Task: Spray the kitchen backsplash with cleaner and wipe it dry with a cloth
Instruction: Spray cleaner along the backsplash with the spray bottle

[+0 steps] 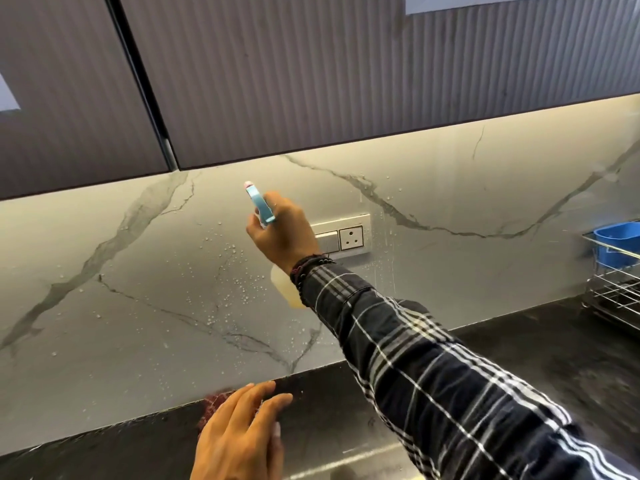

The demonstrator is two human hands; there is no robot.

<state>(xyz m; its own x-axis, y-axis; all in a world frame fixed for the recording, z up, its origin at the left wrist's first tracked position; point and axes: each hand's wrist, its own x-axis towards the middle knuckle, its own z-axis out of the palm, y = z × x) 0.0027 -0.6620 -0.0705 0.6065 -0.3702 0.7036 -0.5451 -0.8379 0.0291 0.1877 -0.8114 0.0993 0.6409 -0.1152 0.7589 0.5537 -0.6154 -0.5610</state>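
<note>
Head view: spray bottle up at the wall, cloth low under my other hand.
My right hand (pixel 284 233) is curled round the spray bottle (pixel 262 206) in mid-frame, its long axis near upright, its nozzle aimed up-left at the backsplash (pixel 114 292), just left of the switch plate (pixel 349 237). Drops (pixel 242 289) bead the wall below it. At bottom centre, my left hand (pixel 239 434) lies spread over the dark red cloth (pixel 214 403) on the counter (pixel 346 393); I cannot tell if it touches. That hand is nearer for wiping, I judge, and the wet patch lies straight above it.
</note>
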